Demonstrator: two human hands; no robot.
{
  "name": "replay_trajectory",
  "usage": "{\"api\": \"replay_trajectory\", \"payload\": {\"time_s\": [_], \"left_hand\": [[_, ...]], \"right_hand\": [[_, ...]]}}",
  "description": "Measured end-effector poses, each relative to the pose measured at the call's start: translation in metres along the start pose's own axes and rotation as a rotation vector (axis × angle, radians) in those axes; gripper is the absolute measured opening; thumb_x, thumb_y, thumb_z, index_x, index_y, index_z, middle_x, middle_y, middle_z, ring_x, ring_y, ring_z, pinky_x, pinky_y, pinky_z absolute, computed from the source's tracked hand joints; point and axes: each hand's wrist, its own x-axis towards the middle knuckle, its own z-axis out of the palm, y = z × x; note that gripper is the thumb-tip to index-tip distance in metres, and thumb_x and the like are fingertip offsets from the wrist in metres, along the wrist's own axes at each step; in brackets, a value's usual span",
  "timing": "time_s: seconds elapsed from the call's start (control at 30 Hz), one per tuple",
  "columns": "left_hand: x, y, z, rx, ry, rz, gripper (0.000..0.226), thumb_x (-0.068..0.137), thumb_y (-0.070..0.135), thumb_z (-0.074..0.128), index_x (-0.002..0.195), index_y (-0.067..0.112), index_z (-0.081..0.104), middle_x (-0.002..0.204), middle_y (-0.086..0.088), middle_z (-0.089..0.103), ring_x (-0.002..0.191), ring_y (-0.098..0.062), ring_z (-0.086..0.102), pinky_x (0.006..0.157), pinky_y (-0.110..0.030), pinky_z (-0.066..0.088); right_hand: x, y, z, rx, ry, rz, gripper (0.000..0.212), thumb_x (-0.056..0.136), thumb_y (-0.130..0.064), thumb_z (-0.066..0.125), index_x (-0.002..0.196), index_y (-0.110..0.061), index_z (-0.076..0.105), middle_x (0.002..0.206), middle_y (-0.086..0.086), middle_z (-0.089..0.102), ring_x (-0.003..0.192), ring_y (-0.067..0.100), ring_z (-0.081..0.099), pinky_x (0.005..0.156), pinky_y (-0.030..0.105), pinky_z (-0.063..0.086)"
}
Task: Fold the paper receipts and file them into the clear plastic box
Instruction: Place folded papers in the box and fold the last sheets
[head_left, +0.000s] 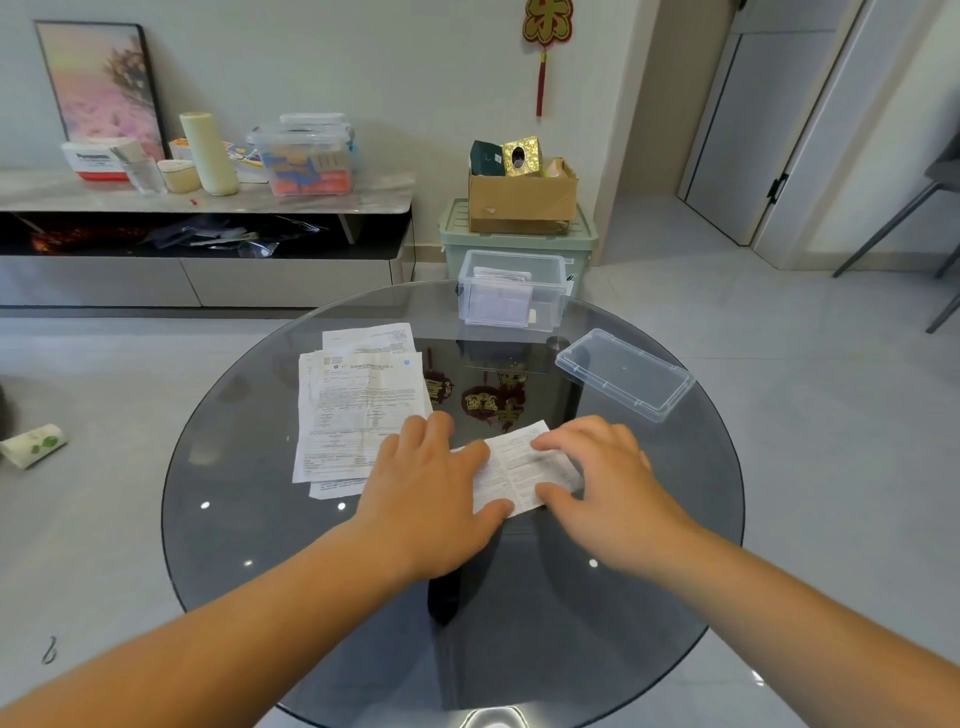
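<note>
A round table of dark smoked glass (597, 639) fills the middle of the view, seen from above. On its left half lies a loose stack of white printed paper receipts (353, 410), unfolded and flat, with the sheets fanned slightly so that the edges of the lower ones show at the far and near ends. At the far edge of the table stands a clear rectangular plastic box (545, 291), open at the top, with a few folded white papers (498, 299) standing inside against its left side. The box's clear plastic lid (623, 374) lies flat on the glass to the right, near the box but apart from it.

Near the table's centre both hands rest on one folded white receipt (514, 470), which lies flat on the glass just right of the stack. The left hand (431, 483) is spread palm down, fingers straight, covering the receipt's left end and overlapping the stack's near right corner. The right hand (608, 483) presses on the receipt's right end, with its fingers along the far edge and its thumb on the near edge, nothing pinched.
</note>
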Motion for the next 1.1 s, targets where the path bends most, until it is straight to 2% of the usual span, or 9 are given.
{"api": "replay_trajectory", "payload": {"time_s": [0.07,0.17,0.33,0.57,0.8,0.9,0.97,1.03,1.1], "left_hand": [[0.002,-0.001,-0.002,-0.022,0.001,0.014,0.056,0.087,0.074,0.041,0.125,0.034,0.05,0.129,0.003,0.041,0.116,-0.019,0.036,0.102,-0.036,0.035],[0.004,-0.004,-0.005,-0.19,-0.056,-0.008,0.052,0.082,0.071,0.057,0.117,0.033,0.05,0.121,0.006,0.046,0.108,-0.014,0.041,0.097,-0.032,0.042],[0.014,-0.006,-0.013,-0.318,-0.133,-0.058,0.076,0.068,0.061,0.081,0.129,0.033,0.045,0.121,0.005,0.045,0.109,-0.014,0.044,0.092,-0.03,0.047],[0.032,-0.005,-0.02,-0.241,-0.312,-0.107,0.092,0.058,0.068,0.084,0.128,0.024,0.044,0.119,0.002,0.054,0.104,-0.018,0.054,0.09,-0.035,0.052],[0.034,-0.003,-0.021,-0.241,-0.31,-0.139,0.089,0.054,0.068,0.086,0.119,0.026,0.042,0.114,0.001,0.048,0.101,-0.018,0.053,0.087,-0.035,0.054],[0.028,-0.007,-0.022,-0.411,-0.231,-0.112,0.079,0.064,0.053,0.089,0.117,0.026,0.036,0.103,0.007,0.054,0.089,-0.011,0.058,0.072,-0.026,0.053],[0.023,-0.012,-0.025,-0.597,-0.238,-0.102,0.075,0.074,0.043,0.085,0.127,0.032,0.034,0.098,0.007,0.059,0.081,-0.01,0.063,0.065,-0.023,0.054],[0.019,-0.018,-0.027,-0.776,-0.252,-0.106,0.05,0.087,0.036,0.076,0.127,0.033,0.047,0.092,0.001,0.067,0.074,-0.012,0.067,0.062,-0.024,0.056],[0.015,-0.024,-0.028,-0.947,-0.295,-0.144,0.02,0.096,0.033,0.065,0.114,0.025,0.069,0.09,-0.001,0.073,0.072,-0.013,0.066,0.061,-0.022,0.054]], "right_hand": [[-0.005,-0.002,0.002,-0.048,-0.038,-0.123,0.034,0.096,-0.036,0.058,0.13,-0.036,0.054,0.13,-0.02,0.045,0.123,0.007,0.032,0.108,0.032,0.027],[-0.01,0.003,0.001,-0.102,-0.11,-0.195,0.032,0.096,-0.044,0.055,0.126,-0.036,0.06,0.131,-0.022,0.049,0.121,0.006,0.036,0.108,0.033,0.033],[-0.013,0.008,-0.002,-0.132,-0.134,-0.219,0.039,0.092,-0.058,0.054,0.124,-0.038,0.064,0.139,-0.024,0.047,0.127,0.001,0.033,0.11,0.031,0.03],[-0.017,0.008,-0.001,-0.143,-0.143,-0.239,0.043,0.091,-0.06,0.055,0.128,-0.038,0.061,0.143,-0.024,0.044,0.13,0.0,0.029,0.111,0.03,0.026],[-0.015,0.012,-0.005,-0.108,-0.175,-0.239,0.044,0.091,-0.059,0.057,0.13,-0.039,0.059,0.143,-0.027,0.043,0.132,-0.004,0.027,0.115,0.032,0.025],[-0.014,0.014,-0.007,-0.075,-0.171,-0.237,0.051,0.09,-0.06,0.058,0.136,-0.039,0.052,0.138,-0.028,0.046,0.129,-0.006,0.031,0.115,0.033,0.029],[-0.012,0.014,-0.008,-0.072,-0.174,-0.233,0.055,0.088,-0.062,0.057,0.137,-0.04,0.05,0.137,-0.027,0.047,0.128,-0.005,0.033,0.114,0.034,0.03],[-0.01,0.014,-0.009,-0.081,-0.179,-0.238,0.058,0.085,-0.067,0.056,0.137,-0.04,0.05,0.136,-0.027,0.047,0.127,-0.005,0.034,0.113,0.036,0.031],[-0.01,0.013,-0.01,-0.099,-0.199,-0.239,0.068,0.079,-0.076,0.055,0.136,-0.041,0.049,0.138,-0.026,0.046,0.128,-0.004,0.034,0.114,0.036,0.031]]}}
